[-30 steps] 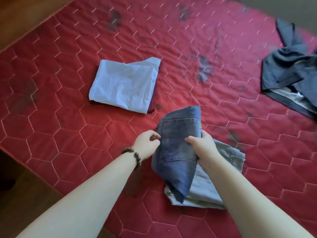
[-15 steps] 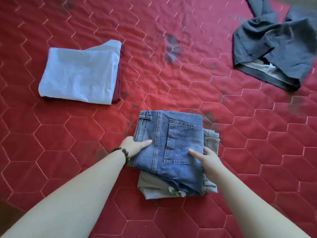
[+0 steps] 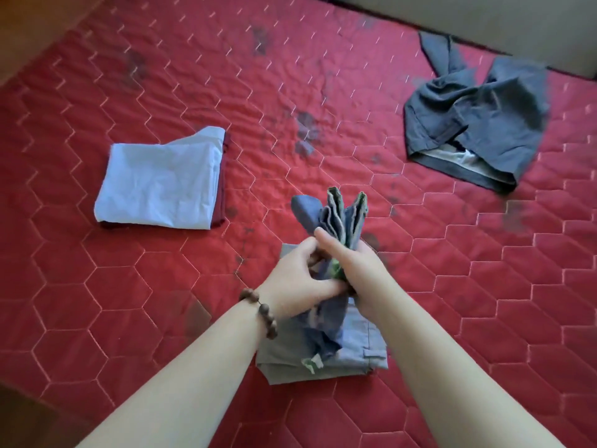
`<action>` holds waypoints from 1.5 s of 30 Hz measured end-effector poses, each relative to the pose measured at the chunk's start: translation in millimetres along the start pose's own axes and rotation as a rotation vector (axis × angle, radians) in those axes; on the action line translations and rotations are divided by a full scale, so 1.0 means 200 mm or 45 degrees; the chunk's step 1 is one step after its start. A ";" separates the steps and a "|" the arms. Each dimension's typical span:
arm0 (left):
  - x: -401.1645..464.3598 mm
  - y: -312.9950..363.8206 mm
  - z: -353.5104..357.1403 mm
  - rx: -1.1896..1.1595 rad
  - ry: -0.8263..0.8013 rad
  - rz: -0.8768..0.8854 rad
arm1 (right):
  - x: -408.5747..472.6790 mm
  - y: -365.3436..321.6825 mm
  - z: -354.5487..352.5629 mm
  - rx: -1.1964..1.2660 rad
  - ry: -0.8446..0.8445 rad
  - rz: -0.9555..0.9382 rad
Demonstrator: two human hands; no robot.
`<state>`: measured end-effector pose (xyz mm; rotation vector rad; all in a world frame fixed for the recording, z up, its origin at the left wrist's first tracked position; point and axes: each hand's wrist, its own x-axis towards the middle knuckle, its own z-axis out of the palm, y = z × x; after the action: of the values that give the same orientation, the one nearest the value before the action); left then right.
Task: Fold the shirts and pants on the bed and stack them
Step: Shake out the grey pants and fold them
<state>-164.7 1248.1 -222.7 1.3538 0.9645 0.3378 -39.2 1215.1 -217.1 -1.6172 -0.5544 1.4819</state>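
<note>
Fingers (image 3: 326, 245) of both hands curl around folded blue jeans (image 3: 336, 215), held upright. Beneath: folded grey pants (image 3: 365, 350) on red quilted bed (image 3: 161, 302).

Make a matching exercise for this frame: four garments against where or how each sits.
Things:
1. blue jeans
2. grey pants
3. light blue shirt
4. dark grey garment

States:
A. unfolded, far right of the bed
B. folded, on a maroon garment, left
C. gripped on edge by both hands
D. folded flat beneath the hands

Pairs: 1-C, 2-D, 3-B, 4-A
</note>
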 end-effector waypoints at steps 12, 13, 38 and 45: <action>0.07 -0.56 0.13 0.717 0.475 -0.407 | 0.13 0.70 -0.50 -0.018 0.333 0.623; 0.09 -0.64 0.10 0.760 0.558 -0.475 | 0.16 0.76 -0.50 -0.042 0.373 0.569; 0.03 -1.01 -0.02 -0.111 0.276 -0.588 | 0.13 0.90 -0.57 -0.527 0.447 0.083; 0.24 -0.93 -0.07 0.089 0.476 -0.513 | 0.24 0.80 -0.55 -0.510 0.596 0.151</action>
<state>-204.4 1247.9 -410.5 1.1433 1.5431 0.2535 40.1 1135.7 -381.5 -2.2595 -0.5115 1.0545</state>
